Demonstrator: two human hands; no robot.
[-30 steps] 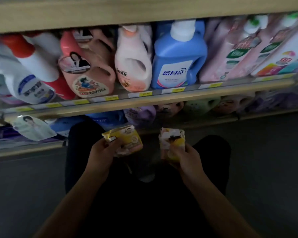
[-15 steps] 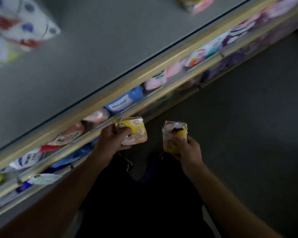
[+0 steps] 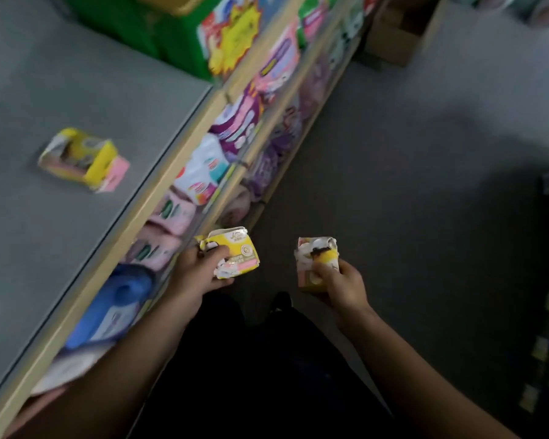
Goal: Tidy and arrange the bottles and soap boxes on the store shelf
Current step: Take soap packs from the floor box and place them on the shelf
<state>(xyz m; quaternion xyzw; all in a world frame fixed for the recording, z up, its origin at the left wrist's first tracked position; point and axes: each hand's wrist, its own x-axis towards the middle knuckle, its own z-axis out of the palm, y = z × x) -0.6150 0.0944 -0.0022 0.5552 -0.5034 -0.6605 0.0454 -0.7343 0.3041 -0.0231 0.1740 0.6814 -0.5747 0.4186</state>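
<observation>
The grey shelf top (image 3: 76, 99) fills the left side, and the lower shelves run diagonally under it, full of detergent bottles and refill pouches: a blue bottle (image 3: 121, 299) nearest the person, pink bottles (image 3: 168, 220) beyond it, then white and purple pouches (image 3: 235, 134). A big green pack (image 3: 184, 33) stands at the far end of the shelf top. The printing on all of these is too blurred to read.

Both forearms reach forward over the dark floor (image 3: 409, 185). The left hand (image 3: 197, 277) is just beside the shelf edge; its fingers are curled around a yellow soap box (image 3: 235, 255), which it holds tilted, with a pink band on the lower face. A round seal and small print are on this box, but I cannot read them. The right hand (image 3: 339, 283) grips a second soap box (image 3: 314, 261) upright, thumb on its front. The two boxes are apart.

A third soap box (image 3: 83, 160), yellow and pink, lies alone on the grey shelf top, well apart from both hands.
</observation>
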